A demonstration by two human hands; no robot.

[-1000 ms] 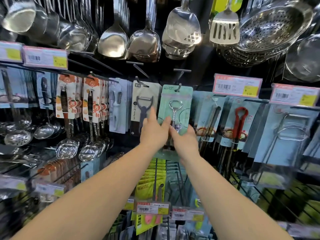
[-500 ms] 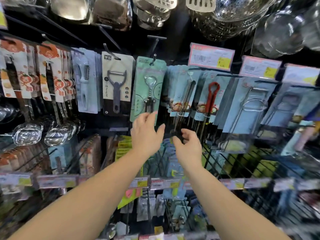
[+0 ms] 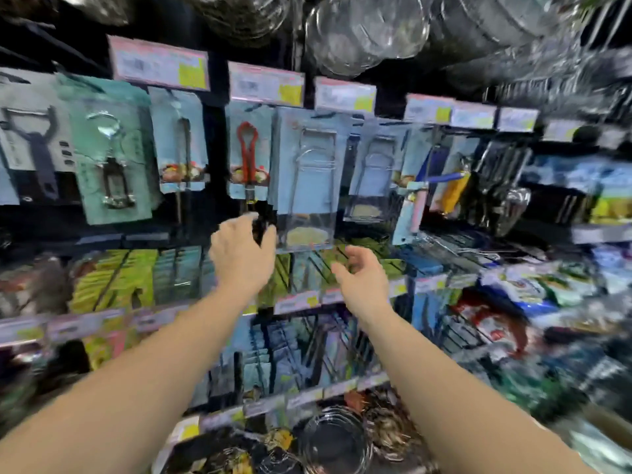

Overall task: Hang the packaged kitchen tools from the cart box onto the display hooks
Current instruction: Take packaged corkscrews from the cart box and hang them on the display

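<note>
While both hands [image 3: 301,265] hover empty, flat carded packages [image 3: 116,159] hang blurred.

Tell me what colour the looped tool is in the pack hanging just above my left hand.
Red, on a pale blue card; the red looped tool shows in the head view.

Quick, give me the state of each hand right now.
Left hand: fingers loosely curled beside a dark hanging handle; whether it grips cannot be told.
Right hand: open, holding nothing.

both arms outstretched; left hand [image 3: 243,255] and right hand [image 3: 361,276] loosely curled, empty.
</note>
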